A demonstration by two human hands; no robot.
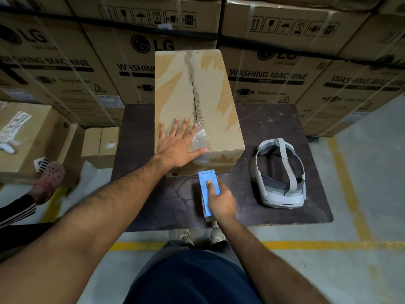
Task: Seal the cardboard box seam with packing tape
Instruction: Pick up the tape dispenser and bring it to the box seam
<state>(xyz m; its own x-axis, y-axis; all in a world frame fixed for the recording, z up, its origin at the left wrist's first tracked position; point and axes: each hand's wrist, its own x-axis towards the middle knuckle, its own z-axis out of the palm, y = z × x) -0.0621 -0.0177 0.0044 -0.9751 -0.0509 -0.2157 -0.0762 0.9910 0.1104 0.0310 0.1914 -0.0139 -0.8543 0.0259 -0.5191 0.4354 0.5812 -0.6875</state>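
Note:
A tall cardboard box [210, 88] stands on a dark table [285, 128], its centre seam [194, 84] running away from me with torn paper along it. My left hand [178, 148] lies flat on the near end of the box top, fingers spread, thumb pressing a short strip of clear tape [200, 138] over the seam's near end. In front of the box, my right hand [220, 199] grips a blue tape dispenser [208, 191], thumb on its top, low over the table.
A white headset [280, 174] lies on the table to the right. Large washing-machine cartons [269, 77] are stacked behind. Smaller boxes [100, 141] sit at left, where another person's foot in a pink clog [51, 174] shows. Yellow floor lines [328, 245] run around the table.

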